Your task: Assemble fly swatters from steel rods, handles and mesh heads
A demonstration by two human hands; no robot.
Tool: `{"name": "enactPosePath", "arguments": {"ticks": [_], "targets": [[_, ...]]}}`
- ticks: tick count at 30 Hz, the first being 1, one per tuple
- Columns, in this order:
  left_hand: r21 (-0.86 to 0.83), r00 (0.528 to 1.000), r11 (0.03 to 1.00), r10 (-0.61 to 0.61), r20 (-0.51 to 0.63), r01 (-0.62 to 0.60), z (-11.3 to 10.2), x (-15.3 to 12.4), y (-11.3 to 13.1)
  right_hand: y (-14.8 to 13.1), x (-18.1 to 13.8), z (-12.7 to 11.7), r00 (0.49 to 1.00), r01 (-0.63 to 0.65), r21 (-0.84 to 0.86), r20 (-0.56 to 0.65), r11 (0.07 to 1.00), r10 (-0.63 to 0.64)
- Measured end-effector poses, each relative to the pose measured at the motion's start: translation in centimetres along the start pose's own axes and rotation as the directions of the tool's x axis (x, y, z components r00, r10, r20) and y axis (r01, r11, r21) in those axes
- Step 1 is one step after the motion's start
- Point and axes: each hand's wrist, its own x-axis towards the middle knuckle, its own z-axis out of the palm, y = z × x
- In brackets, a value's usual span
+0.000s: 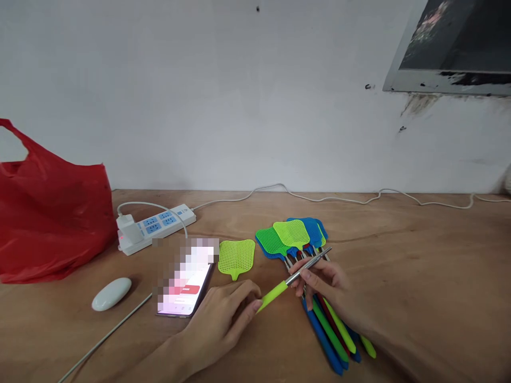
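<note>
Currently | left hand [223, 314]: lime handle [274, 296] | right hand [327, 282]: slim metal rod [309, 264]

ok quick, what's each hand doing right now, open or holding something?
Left hand: closed, holding the slim yellow-green handle near its end.
Right hand: closed, pinching the thin silver metal rod that extends from that handle.

A yellow-green handle [273, 296] is pinched at its lower end by the left hand [223, 314], its metal rod [313, 261] gripped by the right hand [327, 282], above a wooden worktop [431, 276]. A loose swatter head [236, 258] of matching colour is laid beside a lit phone [187, 290]. Coloured fly swatters [326, 324] are heaped beneath the right hand. Toward the worktop's far edge, a power strip [175, 222] is flanked by a red bag [56, 218].
</note>
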Motion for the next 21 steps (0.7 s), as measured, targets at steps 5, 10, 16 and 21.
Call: {"name": "enactPosePath", "arguments": {"ticks": [5, 10, 16, 21], "targets": [[0.19, 0.985, 0.982, 0.036, -0.167, -0.004, 0.1, 0.0, -0.7, 0.6, 0.0, -0.5, 0.987, -0.076, 0.039, -0.138, 0.996, 0.081], [0.49, 0.972, 0.87, 0.071, -0.225, 0.05, 0.7, 0.1, -2.2, 0.1, 0.1, -0.5, 0.975, -0.059, -0.14, -0.222, 0.988, 0.027], [0.37, 0.98, 0.928, 0.043, -0.195, 0.033, -0.1, 0.5, -1.6, -0.2, 0.1, -0.2, 0.987, -0.088, -0.232, -0.155, 0.969, 0.052], [0.281, 0.997, 0.959, -0.014, -0.077, 0.035, -0.2, 0.4, -1.3, 0.0, 0.1, -0.3, 0.99, -0.112, -0.202, -0.111, 0.973, 0.091]]}}
